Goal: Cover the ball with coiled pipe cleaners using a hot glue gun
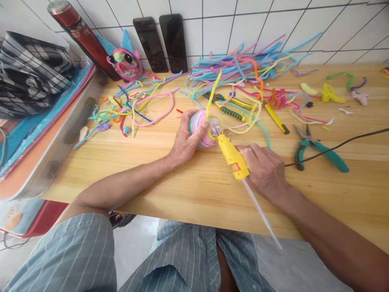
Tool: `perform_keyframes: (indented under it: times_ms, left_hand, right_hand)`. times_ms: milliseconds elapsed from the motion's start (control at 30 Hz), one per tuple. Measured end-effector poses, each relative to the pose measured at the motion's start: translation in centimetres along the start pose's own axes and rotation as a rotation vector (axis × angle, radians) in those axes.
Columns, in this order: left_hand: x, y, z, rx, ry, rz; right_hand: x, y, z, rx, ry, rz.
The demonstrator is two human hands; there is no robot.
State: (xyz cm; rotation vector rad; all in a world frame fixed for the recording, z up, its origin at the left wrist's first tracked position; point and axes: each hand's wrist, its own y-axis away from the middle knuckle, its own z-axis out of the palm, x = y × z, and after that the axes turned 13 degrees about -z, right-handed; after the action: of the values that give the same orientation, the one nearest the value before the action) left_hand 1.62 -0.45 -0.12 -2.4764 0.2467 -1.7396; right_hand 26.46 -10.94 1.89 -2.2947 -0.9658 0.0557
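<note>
My left hand (189, 136) is closed around a ball wound with pastel pipe cleaners (199, 122), its pale round end turned to the right. A yellow pipe cleaner (215, 91) rings that end, and its loose length sticks upward past my thumb. In my right hand (263, 168) is a yellow hot glue gun (232, 156), with its nozzle at the ball's pale end. A clear glue stick (261, 215) juts from the back of the gun toward me. Whether glue is coming out is too small to tell.
Teal-handled pliers (317, 148) lie at the right beside a black cord (343, 142). Green-and-yellow pliers (227, 107) and a yellow cutter (276, 117) lie behind the ball. Pipe cleaners (219, 69) are heaped near the wall. A decorated figure (126, 65), two phones (173, 42) and a red flask (82, 38) stand there.
</note>
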Motion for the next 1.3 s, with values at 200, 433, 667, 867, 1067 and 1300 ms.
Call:
perform_keyframes:
  times_ms: [200,433,667,867,1067,1300]
  left_hand:
    - [0.03,0.16,0.08,-0.021,-0.002,0.010]
    - [-0.01,0.26,0.23,0.014,-0.013,0.006]
    - [-0.11,0.26,0.38,0.019,0.007,0.016]
    - [-0.17,0.25,0.36,0.024,-0.016,0.019]
    - [-0.25,0.20,0.36,0.021,-0.022,0.025]
    - [-0.13,0.45,0.50,0.006,-0.008,0.027]
  right_hand:
    - [-0.18,0.28,-0.07,-0.071,-0.012,0.039]
    - [-0.49,-0.25,-0.41,-0.049,0.021,0.023]
    - [-0.54,-0.27,-0.36,-0.068,0.004,0.054]
    - [-0.45,0.16,-0.24,-0.075,-0.030,0.070]
    - [-0.36,0.47,-0.09,-0.075,-0.045,0.082]
    - [-0.33,0.23,-0.30,-0.052,-0.036,0.062]
